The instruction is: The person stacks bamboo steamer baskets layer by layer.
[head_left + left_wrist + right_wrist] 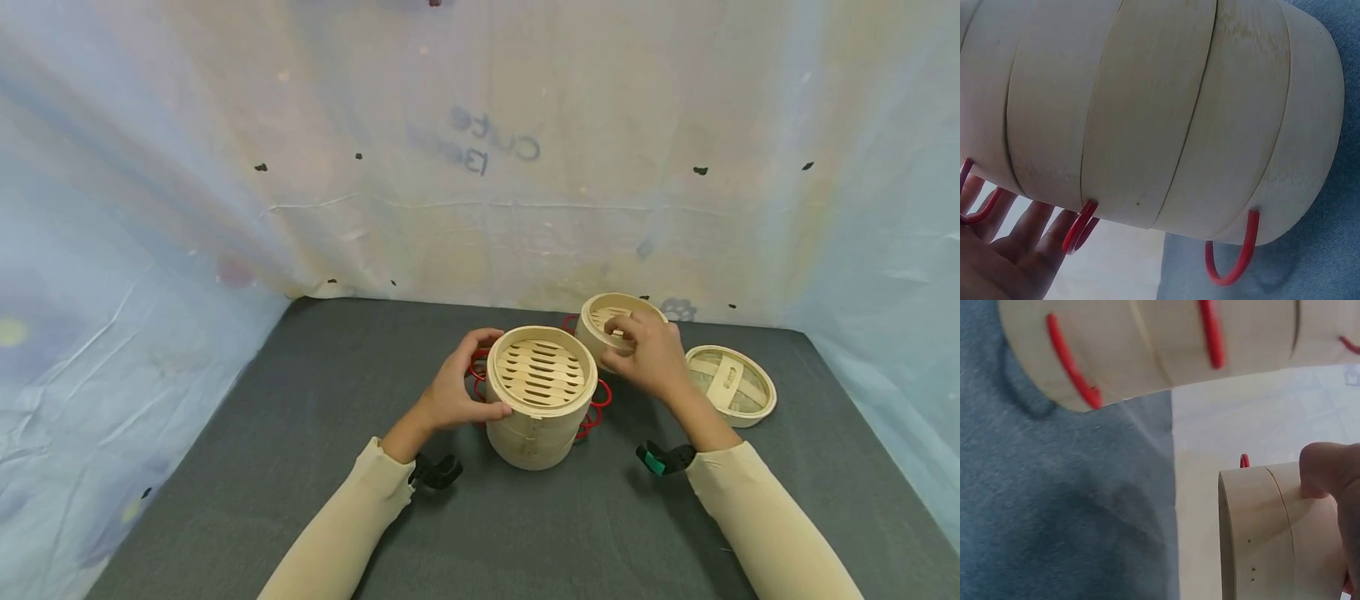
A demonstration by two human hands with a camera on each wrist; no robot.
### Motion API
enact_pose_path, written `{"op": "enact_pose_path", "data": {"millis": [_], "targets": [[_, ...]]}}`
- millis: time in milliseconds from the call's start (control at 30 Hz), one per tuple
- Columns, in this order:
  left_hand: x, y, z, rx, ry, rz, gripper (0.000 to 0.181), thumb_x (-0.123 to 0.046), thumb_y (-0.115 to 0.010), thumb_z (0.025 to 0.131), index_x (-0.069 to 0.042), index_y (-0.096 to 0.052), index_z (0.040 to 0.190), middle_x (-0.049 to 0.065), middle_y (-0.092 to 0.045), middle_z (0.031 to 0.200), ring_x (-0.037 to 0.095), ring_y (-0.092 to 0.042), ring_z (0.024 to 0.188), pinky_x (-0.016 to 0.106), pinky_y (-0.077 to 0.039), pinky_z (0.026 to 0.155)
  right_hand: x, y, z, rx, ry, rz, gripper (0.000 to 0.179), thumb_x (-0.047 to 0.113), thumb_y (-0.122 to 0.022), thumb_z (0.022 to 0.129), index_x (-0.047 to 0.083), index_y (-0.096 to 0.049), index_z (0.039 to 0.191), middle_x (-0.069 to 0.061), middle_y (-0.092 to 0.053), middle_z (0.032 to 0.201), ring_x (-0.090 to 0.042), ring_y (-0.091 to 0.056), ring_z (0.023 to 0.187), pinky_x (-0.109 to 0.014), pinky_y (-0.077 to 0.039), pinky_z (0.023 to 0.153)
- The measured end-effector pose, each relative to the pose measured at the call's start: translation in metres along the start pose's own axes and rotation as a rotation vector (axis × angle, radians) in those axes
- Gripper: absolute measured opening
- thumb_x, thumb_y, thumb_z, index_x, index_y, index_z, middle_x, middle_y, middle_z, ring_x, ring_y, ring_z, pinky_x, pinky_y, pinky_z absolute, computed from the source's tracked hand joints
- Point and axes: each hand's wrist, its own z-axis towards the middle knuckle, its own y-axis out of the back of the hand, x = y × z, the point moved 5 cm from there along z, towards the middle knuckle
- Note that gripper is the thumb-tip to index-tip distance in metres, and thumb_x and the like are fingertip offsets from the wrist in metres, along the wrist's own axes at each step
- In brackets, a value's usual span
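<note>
A stack of round bamboo steamer baskets (534, 437) with red ring handles (588, 421) stands on the table, its slatted top facing up. My left hand (459, 392) grips the stack's left side near the top, thumb in front and fingers behind. My right hand (651, 354) holds another bamboo steamer basket (596, 337) by its near rim, just behind and right of the stack. In the right wrist view this held basket (1260, 537) is raised, its lower edge showing against the pale wall. In the left wrist view, fingers (1029, 240) show behind the stack.
A round woven steamer lid (750, 392) with a strap handle lies to the right, beside my right forearm. Dark grey cloth covers the table (360, 358). Pale plastic sheeting (480, 242) hangs behind and at both sides. Black wrist bands (438, 473) sit below both hands.
</note>
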Motion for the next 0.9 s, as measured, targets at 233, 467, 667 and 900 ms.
{"op": "enact_pose_path", "data": {"millis": [233, 467, 667, 900], "targets": [[0.0, 0.0, 0.0, -0.008, -0.045, -0.002, 0.101, -0.065, -0.073, 0.071, -0.005, -0.035, 0.144, 0.013, -0.049, 0.135, 0.033, -0.053, 0.117, 0.036, -0.051, 0.091, 0.004, 0.011, 0.007, -0.053, 0.032, 0.02, 0.021, 0.019, -0.068, 0.065, 0.014, -0.066, 0.086, -0.002, -0.052, 0.068, -0.02, -0.051, 0.063, -0.038, -0.033, 0.056], [0.0, 0.0, 0.001, -0.01, -0.026, -0.013, 0.101, -0.067, -0.072, 0.07, -0.008, -0.036, 0.143, 0.014, -0.049, 0.135, 0.034, -0.054, 0.117, 0.038, -0.051, 0.093, 0.014, 0.024, 0.014, -0.078, 0.056, 0.036, 0.02, 0.018, -0.066, 0.065, 0.014, -0.066, 0.085, -0.002, -0.049, 0.066, -0.017, -0.045, 0.062, -0.033, -0.028, 0.058], [-0.001, -0.001, 0.002, -0.016, -0.016, -0.006, 0.103, -0.068, -0.072, 0.068, -0.006, -0.037, 0.143, 0.016, -0.049, 0.135, 0.031, -0.055, 0.118, 0.043, -0.05, 0.095, 0.024, 0.035, 0.018, -0.081, 0.059, 0.033, 0.019, 0.018, -0.066, 0.066, 0.015, -0.066, 0.085, -0.001, -0.049, 0.067, -0.016, -0.045, 0.063, -0.032, -0.025, 0.058], [-0.001, -0.002, 0.001, -0.028, -0.031, 0.0, 0.103, -0.069, -0.07, 0.068, -0.003, -0.037, 0.141, 0.016, -0.049, 0.134, 0.032, -0.054, 0.12, 0.045, -0.048, 0.098, 0.04, 0.048, 0.023, -0.148, 0.139, 0.041, 0.019, 0.017, -0.064, 0.066, 0.014, -0.068, 0.084, 0.0, -0.049, 0.064, -0.014, -0.043, 0.06, -0.03, -0.022, 0.057]]}}
